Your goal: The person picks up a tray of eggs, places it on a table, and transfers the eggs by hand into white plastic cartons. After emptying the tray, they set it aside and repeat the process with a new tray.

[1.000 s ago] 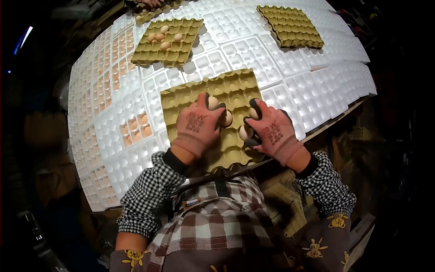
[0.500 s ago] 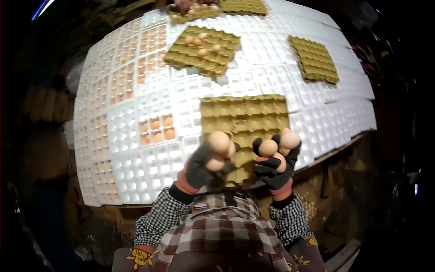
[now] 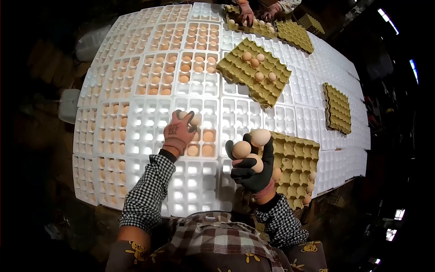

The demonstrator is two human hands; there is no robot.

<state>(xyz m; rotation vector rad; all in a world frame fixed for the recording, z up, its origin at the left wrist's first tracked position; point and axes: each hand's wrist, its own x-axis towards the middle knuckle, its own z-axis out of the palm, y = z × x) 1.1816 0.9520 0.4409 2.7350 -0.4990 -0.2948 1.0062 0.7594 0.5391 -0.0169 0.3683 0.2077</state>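
The left hand [image 3: 179, 133] now brings its grasped eggs [image 3: 195, 119] (two show) from the pulp tray [image 3: 294, 156] to the white tray [image 3: 210, 105], while the right hand [image 3: 256, 178] clasps three.

Past the middle of the scene, a carton tray [image 3: 268, 93] lies at a slant with five loose eggs [image 3: 254, 63] on it. Farther off, another person's light patterned sleeve [image 3: 290, 5] reaches in above a far tray [image 3: 261, 31] holding several eggs; a second carton [image 3: 295, 36] lies just to its right, and a dimmer carton [image 3: 311, 23] sits behind that. A narrow-looking tray [image 3: 337, 109] rests alone on the right. At far left is a translucent plastic bundle [image 3: 92, 44], with a pale container [image 3: 69, 105] nearer. A bright light strip [image 3: 388, 21] slants across the dark at far right.
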